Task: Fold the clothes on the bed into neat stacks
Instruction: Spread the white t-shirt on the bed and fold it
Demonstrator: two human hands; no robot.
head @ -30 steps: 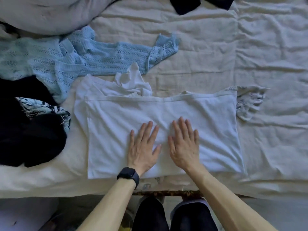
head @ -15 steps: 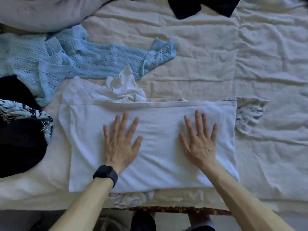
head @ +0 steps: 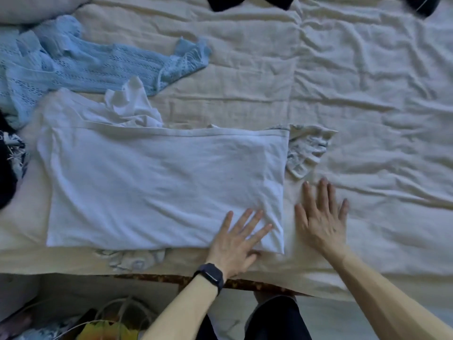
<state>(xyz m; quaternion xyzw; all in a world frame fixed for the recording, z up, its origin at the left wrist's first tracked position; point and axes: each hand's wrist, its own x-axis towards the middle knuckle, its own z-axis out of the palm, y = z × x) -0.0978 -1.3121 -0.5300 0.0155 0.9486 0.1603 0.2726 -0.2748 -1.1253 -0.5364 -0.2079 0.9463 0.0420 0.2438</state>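
Note:
A white garment (head: 157, 187) lies folded into a wide rectangle near the bed's front edge, with a crumpled sleeve sticking up at its back left and a lacy sleeve (head: 306, 150) poking out at its right end. My left hand (head: 239, 241), with a black watch on the wrist, rests flat on the garment's near right corner, thumb at the edge. My right hand (head: 321, 217) lies flat with spread fingers on the cream bedsheet (head: 355, 99), just right of the garment and not touching it.
A light blue knit top (head: 81, 65) sprawls at the back left. Dark clothes (head: 7, 173) sit at the left edge and more dark fabric (head: 228, 2) at the top. A patterned cloth (head: 132, 258) peeks from under the white garment. The bed's front edge runs below my wrists.
Both hands slid rightward across the white garment. The right hand went off its right end onto the sheet, and the left hand moved to the near right corner.

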